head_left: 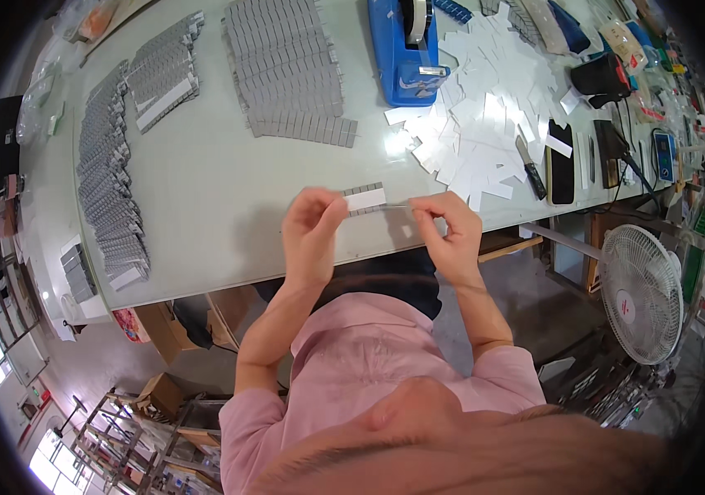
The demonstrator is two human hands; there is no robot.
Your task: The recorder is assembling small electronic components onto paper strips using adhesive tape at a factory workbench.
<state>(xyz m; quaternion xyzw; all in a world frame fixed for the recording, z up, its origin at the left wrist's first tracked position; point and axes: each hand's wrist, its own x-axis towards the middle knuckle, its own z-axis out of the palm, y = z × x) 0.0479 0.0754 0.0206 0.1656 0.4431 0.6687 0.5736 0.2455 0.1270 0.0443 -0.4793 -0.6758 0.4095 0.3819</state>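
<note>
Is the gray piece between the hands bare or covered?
Partly covered: a white strip lies over the gray piece, whose lined gray edges show above and below it.

The table top (195,206) is a pale, greeny white. Close to its near edge, a small strip (365,188) is grey with dark lines across it, and the flat piece (366,200) on it is plain white. A thin bit (399,206) beside them looks whitish. Toward the left edge, the long heap of strips (107,165) is grey with dark lines too. By the far edge, the wide sheets (284,62) are grey with rows of dark lines, and the tape holder (384,54) is bright blue. Toward the right edge, the messy slips (476,136) are plain white, and the phone (561,177) is black. The shirt (377,338) is soft pink.
</note>
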